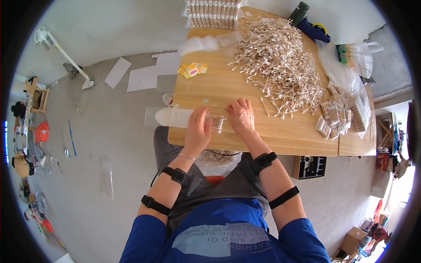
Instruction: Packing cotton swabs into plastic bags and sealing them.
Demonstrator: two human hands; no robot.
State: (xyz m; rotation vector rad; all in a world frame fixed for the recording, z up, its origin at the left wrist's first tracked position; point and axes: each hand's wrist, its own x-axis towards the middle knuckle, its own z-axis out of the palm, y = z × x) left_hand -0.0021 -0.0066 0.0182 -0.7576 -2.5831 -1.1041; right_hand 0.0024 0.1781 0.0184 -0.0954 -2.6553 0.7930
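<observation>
Your left hand (pixel 196 130) and right hand (pixel 240 117) pinch a cotton swab bundle (pixel 215 123) near the desk's (pixel 280 140) front edge; light, loose: grip mid-stick.

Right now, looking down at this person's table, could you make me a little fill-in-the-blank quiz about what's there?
1. Both hands, the left hand and the right hand, meet over a small bundle of cotton ____.
2. The big loose pile of swabs lies on a ____ table.
3. The small packet near the table's left edge is ____ in colour.
4. Each forearm wears black ____.

Missing words: swabs; wooden; yellow; straps
</observation>
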